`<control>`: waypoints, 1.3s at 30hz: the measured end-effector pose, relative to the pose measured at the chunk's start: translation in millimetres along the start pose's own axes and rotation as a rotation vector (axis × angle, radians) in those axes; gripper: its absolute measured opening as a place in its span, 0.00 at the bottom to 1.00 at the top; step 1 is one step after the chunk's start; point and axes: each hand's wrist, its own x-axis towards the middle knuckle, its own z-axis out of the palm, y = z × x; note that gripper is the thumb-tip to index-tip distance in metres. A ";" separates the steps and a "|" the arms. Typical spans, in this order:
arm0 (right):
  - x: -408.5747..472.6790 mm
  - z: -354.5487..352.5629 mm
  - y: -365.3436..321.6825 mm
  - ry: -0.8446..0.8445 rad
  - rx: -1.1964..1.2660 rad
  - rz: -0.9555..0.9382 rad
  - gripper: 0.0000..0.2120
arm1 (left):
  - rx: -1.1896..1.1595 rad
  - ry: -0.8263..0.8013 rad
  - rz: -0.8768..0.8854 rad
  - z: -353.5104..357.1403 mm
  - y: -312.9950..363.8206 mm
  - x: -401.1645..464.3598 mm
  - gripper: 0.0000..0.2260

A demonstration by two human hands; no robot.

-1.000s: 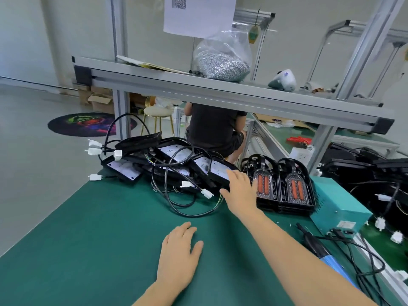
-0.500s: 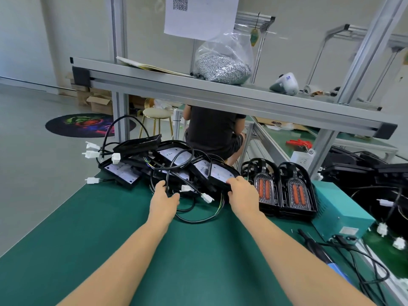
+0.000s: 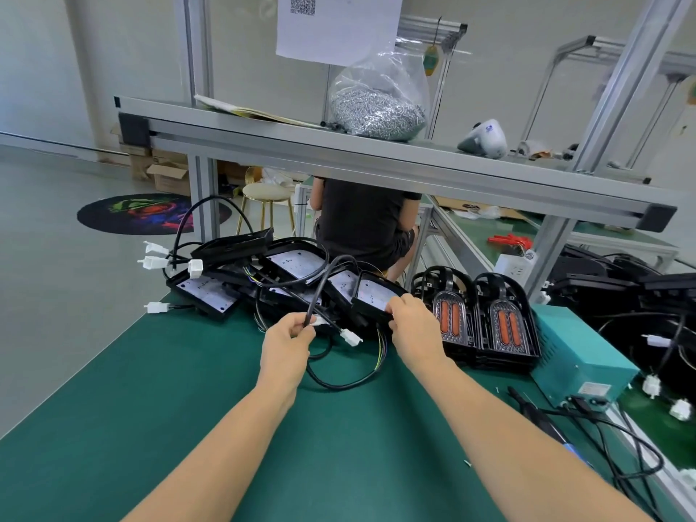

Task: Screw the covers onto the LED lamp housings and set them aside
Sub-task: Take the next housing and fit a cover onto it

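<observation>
LED lamp housings lie in a tangled pile at the far side of the green bench. Both hands are closed on parts of it: the right hand grips the near edge of the nearest housing, tilting it up, and the left hand pinches a black cable beside a white connector. Just right of the pile stand two stacks of covers with orange lenses, then a teal box. A bag of screws sits on the shelf above.
</observation>
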 end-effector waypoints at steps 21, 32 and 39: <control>-121.7 -18.1 0.9 0.317 0.229 -0.376 0.17 | -0.084 0.075 -0.119 -58.0 -32.4 -64.0 0.08; -166.3 -10.6 1.5 0.180 0.203 -0.597 0.21 | 0.039 0.214 -0.149 -89.6 -43.4 -52.4 0.05; -176.0 -16.6 -2.3 0.077 0.248 -0.628 0.17 | 0.110 0.293 -0.160 -99.3 -38.4 -34.5 0.10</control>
